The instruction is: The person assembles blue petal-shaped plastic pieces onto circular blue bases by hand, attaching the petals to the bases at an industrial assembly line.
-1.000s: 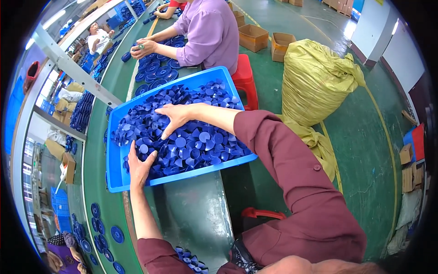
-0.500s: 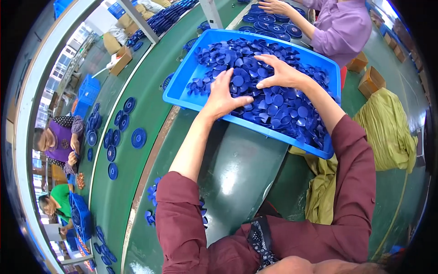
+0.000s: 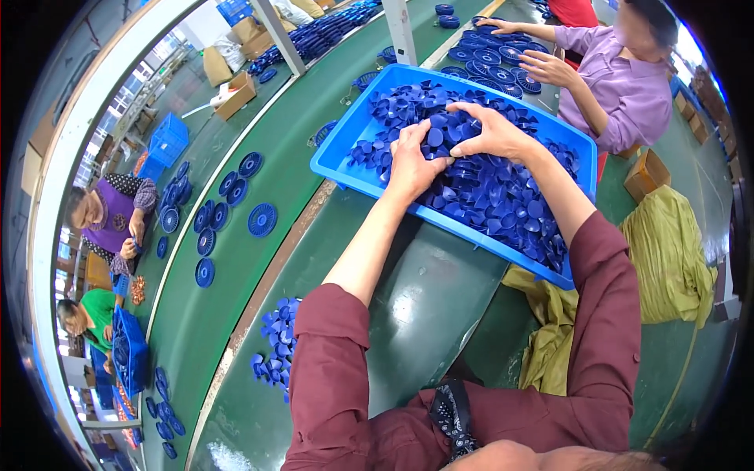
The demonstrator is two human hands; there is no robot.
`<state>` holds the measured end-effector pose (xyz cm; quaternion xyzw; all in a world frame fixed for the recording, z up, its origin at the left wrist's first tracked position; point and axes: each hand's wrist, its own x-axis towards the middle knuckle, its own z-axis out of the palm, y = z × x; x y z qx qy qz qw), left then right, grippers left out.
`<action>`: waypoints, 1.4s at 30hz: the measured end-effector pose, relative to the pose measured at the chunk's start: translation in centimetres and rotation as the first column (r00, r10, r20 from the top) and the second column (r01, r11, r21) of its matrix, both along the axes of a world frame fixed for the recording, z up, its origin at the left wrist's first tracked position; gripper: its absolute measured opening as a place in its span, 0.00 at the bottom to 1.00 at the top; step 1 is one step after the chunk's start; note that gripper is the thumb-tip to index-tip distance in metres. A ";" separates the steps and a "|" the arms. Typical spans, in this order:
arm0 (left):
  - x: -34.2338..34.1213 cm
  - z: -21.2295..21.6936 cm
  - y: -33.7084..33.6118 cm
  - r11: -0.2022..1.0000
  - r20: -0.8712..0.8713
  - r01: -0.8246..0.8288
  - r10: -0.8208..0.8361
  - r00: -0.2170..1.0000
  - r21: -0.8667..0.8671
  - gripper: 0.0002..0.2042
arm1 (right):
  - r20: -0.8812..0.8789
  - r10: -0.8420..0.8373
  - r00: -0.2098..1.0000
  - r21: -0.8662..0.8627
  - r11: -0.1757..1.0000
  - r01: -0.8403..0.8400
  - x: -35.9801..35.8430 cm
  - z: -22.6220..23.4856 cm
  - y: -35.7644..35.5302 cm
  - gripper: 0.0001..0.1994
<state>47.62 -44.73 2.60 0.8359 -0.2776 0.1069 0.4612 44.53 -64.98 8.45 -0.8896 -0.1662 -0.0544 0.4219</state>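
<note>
A bright blue plastic tray (image 3: 336, 161) stands in front of me, filled with small dark blue fan blades (image 3: 510, 208). Both my hands are inside it, curved round a clump of fan blades (image 3: 444, 133) near the middle of the heap. My left hand (image 3: 415, 163) presses in from the left. From the right, my right hand (image 3: 500, 135) arches over the clump, its thumb close to the left thumb. Part of the clump is hidden behind my fingers. A smaller pile of blue fan blades (image 3: 276, 341) lies on the green table beside my left forearm.
On the left, a green conveyor belt (image 3: 236, 294) carries round blue fan grilles (image 3: 262, 220). Beyond the tray a co-worker in purple (image 3: 620, 86) reaches over more grilles (image 3: 487, 56). Two people work across the belt. A yellow-green cloth (image 3: 664, 251) hangs at right; a metal post (image 3: 399, 31) stands behind the tray.
My hands have drawn together from wide apart and closed round a clump of fan blades. My view has shifted slightly, and the co-worker in purple shows more fully, both hands over the grilles.
</note>
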 end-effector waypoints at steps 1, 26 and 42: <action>0.1 0.5 0.0 0.999 0.017 0.021 -0.020 1.000 -0.041 0.38 | 0.002 0.011 1.000 0.021 1.000 -0.011 -0.1 0.6 0.2 0.40; -23.5 1.3 27.5 0.848 0.054 -0.307 0.316 0.947 0.431 0.37 | 0.061 0.554 0.830 0.024 0.831 -0.556 -11.7 -5.1 28.4 0.45; -34.0 2.5 37.4 0.815 0.213 -0.358 0.291 0.933 0.455 0.05 | -0.203 0.409 0.890 -0.539 0.712 -0.450 -17.6 -4.3 34.3 0.29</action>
